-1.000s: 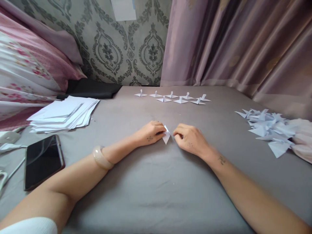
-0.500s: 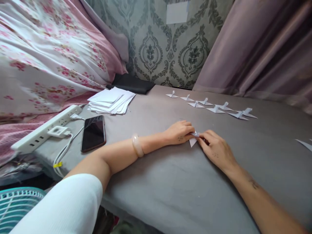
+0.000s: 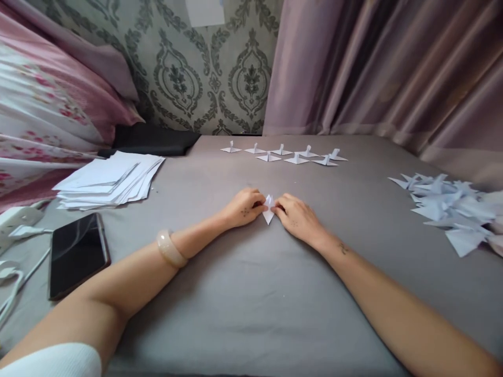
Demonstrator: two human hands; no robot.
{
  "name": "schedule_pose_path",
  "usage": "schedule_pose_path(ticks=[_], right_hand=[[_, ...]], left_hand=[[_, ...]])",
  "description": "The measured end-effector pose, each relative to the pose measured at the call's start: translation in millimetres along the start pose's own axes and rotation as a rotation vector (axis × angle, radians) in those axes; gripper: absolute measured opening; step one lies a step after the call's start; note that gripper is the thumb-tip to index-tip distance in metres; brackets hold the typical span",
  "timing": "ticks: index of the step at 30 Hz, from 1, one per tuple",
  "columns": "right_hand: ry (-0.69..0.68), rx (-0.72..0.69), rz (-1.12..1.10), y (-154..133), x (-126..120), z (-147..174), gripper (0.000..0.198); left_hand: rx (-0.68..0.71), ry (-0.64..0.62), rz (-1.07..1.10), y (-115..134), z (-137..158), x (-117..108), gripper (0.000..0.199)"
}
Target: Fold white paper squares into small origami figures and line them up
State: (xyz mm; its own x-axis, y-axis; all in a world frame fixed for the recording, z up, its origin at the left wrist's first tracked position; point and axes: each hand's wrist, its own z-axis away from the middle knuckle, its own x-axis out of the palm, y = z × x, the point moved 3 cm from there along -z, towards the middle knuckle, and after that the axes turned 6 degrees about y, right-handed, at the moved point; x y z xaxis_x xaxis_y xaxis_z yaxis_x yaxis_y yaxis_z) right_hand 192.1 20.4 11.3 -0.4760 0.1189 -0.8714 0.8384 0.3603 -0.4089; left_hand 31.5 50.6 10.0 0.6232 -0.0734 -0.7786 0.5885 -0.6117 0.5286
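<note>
Between my hands, a small piece of folded white paper [image 3: 269, 210] stands over the grey cloth, its lower point toward me. My left hand [image 3: 247, 206] pinches its left edge between thumb and fingers; a pale bangle [image 3: 171, 248] circles that forearm. From the other side my right hand [image 3: 297, 215] grips the right edge, fingers curled. Two narrow tips show at the top of the paper. Farther back stand several folded paper pieces [image 3: 297, 158] in two rows, each with an upright middle and flat pointed sides.
A stack of white paper sheets [image 3: 106, 178] lies at the left, near a black phone [image 3: 78, 255] and a white power strip [image 3: 15, 222] with cables. At the right is a heap of folded paper pieces [image 3: 451, 201]. A black flat item [image 3: 153, 139] rests by the patterned wall.
My view has swung to the right, bringing the heap of folded pieces into sight. The folded paper now faces me upright between both hands, its two top tips visible.
</note>
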Motion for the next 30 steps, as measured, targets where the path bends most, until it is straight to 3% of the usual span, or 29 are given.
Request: schedule_pose_path(ticks=[3, 8, 11, 15, 19, 30], right_hand=[[-0.009, 0.062, -0.242, 10.6, -1.3, -0.9, 0.017], [0.140, 0.328, -0.651, 32.0, -2.6, -0.6, 0.025], [0.177, 0.415, -0.784, 32.1, -2.1, 0.3, 0.025], [0.167, 0.423, -0.835, 27.9, -2.2, -0.8, 0.024], [0.129, 0.335, -0.831, 26.3, 0.2, -2.7, 0.020], [0.059, 0.219, -0.673, 17.7, 4.6, -0.7, 0.019]], left_hand=[[-0.055, -0.012, 0.066, -3.0, 2.1, -0.3, 0.011], [-0.126, -0.008, 0.157, -3.9, 3.2, -4.8, 0.019], [-0.151, -0.011, 0.167, 0.1, 2.9, -8.2, 0.023], [-0.183, 0.009, 0.208, 6.7, 2.6, -9.8, 0.024], [-0.225, 0.056, 0.248, 11.5, 2.5, -6.0, 0.023], [-0.252, 0.078, 0.290, 4.7, 2.1, 6.5, 0.019]])
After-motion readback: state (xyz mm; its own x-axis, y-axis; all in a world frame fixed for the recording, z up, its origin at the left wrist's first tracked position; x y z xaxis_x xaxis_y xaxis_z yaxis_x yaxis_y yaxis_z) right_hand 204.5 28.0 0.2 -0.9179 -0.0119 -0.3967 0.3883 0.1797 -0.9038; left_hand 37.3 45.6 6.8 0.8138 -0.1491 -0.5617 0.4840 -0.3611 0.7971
